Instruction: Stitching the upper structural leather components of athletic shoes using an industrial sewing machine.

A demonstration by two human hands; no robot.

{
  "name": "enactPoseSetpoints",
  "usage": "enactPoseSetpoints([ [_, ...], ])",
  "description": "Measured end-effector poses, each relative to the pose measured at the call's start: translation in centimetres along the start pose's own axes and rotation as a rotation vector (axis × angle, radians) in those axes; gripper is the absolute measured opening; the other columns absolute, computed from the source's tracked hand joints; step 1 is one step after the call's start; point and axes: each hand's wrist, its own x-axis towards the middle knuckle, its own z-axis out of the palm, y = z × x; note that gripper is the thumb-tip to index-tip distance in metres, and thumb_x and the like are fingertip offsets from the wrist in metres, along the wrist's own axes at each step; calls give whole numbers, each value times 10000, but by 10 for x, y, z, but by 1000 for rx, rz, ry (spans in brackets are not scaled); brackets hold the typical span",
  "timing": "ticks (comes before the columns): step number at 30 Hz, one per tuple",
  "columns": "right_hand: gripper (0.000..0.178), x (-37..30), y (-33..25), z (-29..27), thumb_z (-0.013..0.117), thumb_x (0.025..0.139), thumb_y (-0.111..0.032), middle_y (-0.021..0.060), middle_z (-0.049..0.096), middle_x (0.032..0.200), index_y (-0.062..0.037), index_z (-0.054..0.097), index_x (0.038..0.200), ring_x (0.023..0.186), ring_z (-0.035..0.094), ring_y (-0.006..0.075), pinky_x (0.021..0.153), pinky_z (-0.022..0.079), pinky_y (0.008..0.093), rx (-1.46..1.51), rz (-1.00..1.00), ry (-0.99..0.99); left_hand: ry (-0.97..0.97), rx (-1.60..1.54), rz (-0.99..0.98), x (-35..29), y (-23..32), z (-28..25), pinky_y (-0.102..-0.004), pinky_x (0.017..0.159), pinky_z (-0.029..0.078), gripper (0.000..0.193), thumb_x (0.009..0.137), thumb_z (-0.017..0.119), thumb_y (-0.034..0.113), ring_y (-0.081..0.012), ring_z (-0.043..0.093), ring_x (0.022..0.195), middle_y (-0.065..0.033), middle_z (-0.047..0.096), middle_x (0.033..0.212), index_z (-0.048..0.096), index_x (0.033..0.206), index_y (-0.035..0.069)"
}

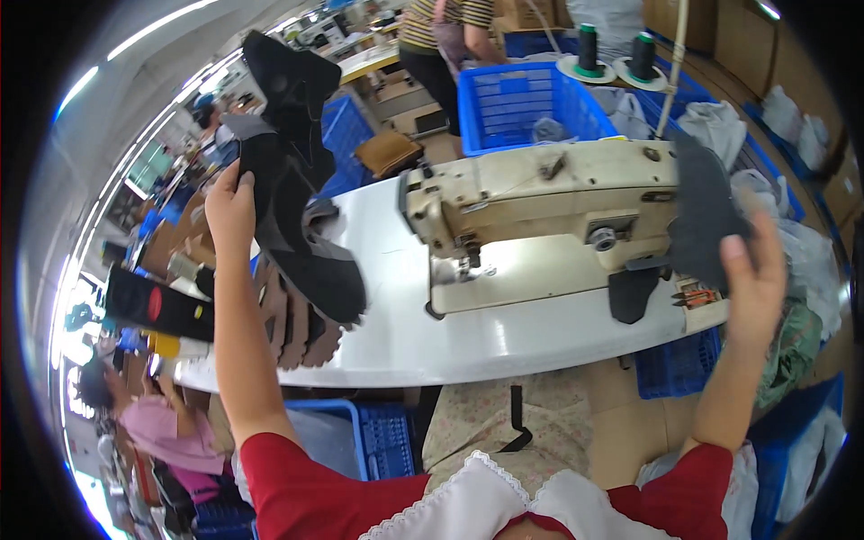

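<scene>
My left hand (232,211) is raised over the left end of the white table (405,346), its fingers closed on the edge of a long, floppy black fabric piece (279,180) with grey parts. That piece hangs above a pile of brown cut pieces (292,328) with jagged edges. At the right, beside the end of a cream sewing machine (540,189), my right hand (756,274) grips a dark grey fabric piece (706,216); both are slightly blurred. A small black cut piece (634,295) lies below the machine's handwheel side, near orange-handled snips (697,297).
Behind the machine stands a blue crate (531,103), with two dark thread cones (588,52) on the stand to its right. Another blue basket (382,436) is under the table. Co-workers are at the far side (441,36) and lower left (171,423). Plastic bags crowd the right.
</scene>
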Motion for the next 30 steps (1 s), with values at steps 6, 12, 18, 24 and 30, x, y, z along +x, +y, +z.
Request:
enactPoseSetpoints([
  [6, 326, -60, -86, 210, 576, 908, -61, 206, 623, 935, -26, 600, 1231, 825, 622, 378, 688, 498, 441, 351, -436, -680, 365, 161, -76, -140, 89, -61, -298, 899, 495, 321, 938, 615, 116, -181, 674, 991, -145, 722, 1104, 650, 1214, -44],
  [12, 633, -170, -142, 286, 619, 928, -421, 217, 609, 1098, 65, 506, 1317, 943, 626, 371, 813, 505, 433, 646, -596, -541, 311, 117, -22, -272, 132, -54, -423, 964, 486, 359, 946, 578, 85, -356, 621, 1110, -257, 637, 1219, 598, 1244, -114],
  [18, 343, -149, -88, 221, 531, 1009, -286, 211, 663, 961, -11, 618, 1195, 886, 646, 363, 809, 503, 397, 566, -63, -1249, -221, -140, 159, -318, 152, -63, -461, 1026, 446, 509, 939, 606, 337, -434, 574, 1218, -305, 593, 1284, 628, 1201, -99],
  [24, 424, -106, 8, 153, 544, 1013, -389, 97, 686, 976, 18, 643, 1074, 900, 575, 172, 861, 469, 348, 153, 413, -1653, -165, -377, 160, -311, 130, -51, -432, 977, 488, 268, 870, 618, 65, -387, 636, 1108, -260, 640, 1215, 685, 1098, -59],
  [30, 428, -138, 85, 112, 556, 1009, -399, 19, 649, 921, 16, 655, 1042, 872, 530, 117, 832, 453, 301, 62, 693, -1585, -612, -175, 182, -294, 61, 80, -495, 1175, 232, 627, 916, 617, 236, -390, 316, 1434, -174, 403, 1522, 402, 1474, 47],
])
